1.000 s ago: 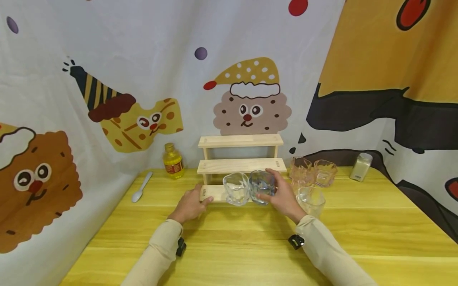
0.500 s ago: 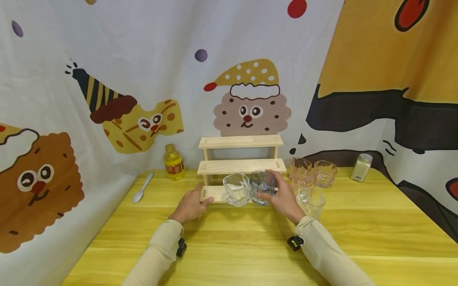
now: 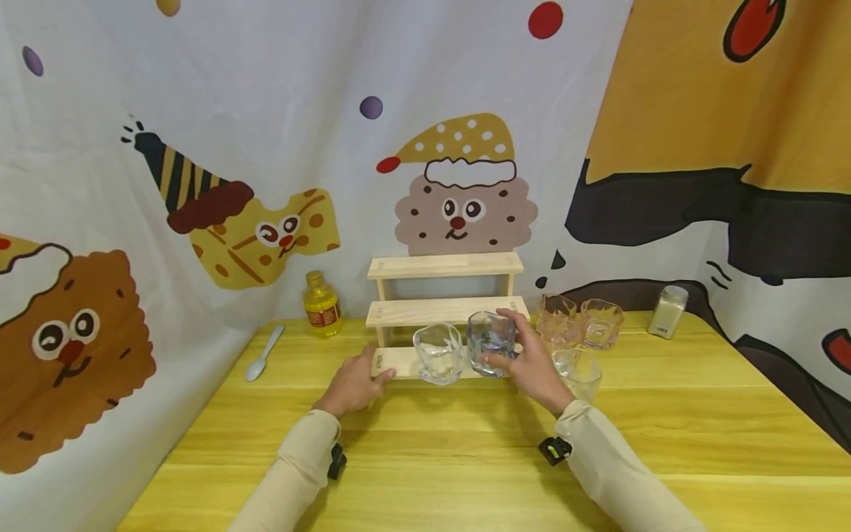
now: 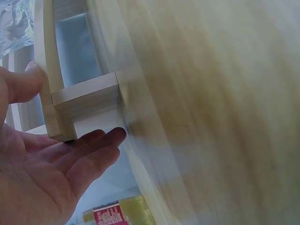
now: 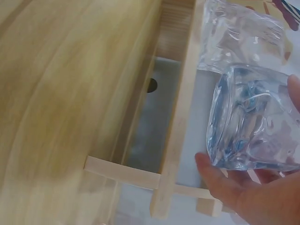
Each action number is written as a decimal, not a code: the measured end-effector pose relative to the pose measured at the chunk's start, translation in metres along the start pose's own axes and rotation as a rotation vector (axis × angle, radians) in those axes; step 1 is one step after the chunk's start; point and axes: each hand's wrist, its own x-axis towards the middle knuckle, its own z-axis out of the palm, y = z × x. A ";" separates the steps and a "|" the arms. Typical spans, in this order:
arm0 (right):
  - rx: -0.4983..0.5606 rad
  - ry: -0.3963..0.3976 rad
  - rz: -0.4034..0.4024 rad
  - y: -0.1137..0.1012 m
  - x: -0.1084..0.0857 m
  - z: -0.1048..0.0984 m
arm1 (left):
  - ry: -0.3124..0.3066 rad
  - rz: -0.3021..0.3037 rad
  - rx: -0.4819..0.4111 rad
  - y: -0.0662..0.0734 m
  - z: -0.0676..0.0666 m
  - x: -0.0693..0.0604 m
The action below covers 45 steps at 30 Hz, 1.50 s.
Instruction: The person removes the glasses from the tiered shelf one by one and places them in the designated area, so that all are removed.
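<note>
In the head view my right hand [image 3: 533,369] grips a bluish clear glass [image 3: 490,343] over the right part of the bottom step of a three-step wooden rack [image 3: 447,310]. The right wrist view has a gap between this glass [image 5: 253,117] and the step's board [image 5: 180,103]. A colourless glass [image 3: 437,355] stands on the same step, just left of the bluish one and apart from it. My left hand [image 3: 352,380] holds the step's left end. In the left wrist view its thumb [image 4: 26,84] lies on the board, with the fingers around the end.
Right of the rack stand a clear glass [image 3: 577,373] and pinkish glasses [image 3: 601,324]. Farther right is a jar [image 3: 668,312] of pale contents. A yellow bottle [image 3: 322,304] and a spoon [image 3: 264,355] lie to the left. A printed cloth [image 3: 279,96] hangs behind.
The bluish glass has moved slightly right and up in my right hand, widening the gap to the colourless glass. My left hand stays on the step's end.
</note>
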 end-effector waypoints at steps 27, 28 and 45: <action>0.024 0.010 0.004 -0.008 -0.009 -0.065 | 0.004 -0.002 -0.004 -0.002 0.001 0.002; 0.019 0.011 0.010 -0.009 -0.010 -0.068 | 0.006 0.002 -0.005 -0.002 0.001 0.002; -0.151 0.125 0.103 0.010 -0.017 -0.129 | -0.006 -0.003 -0.005 -0.002 0.003 0.003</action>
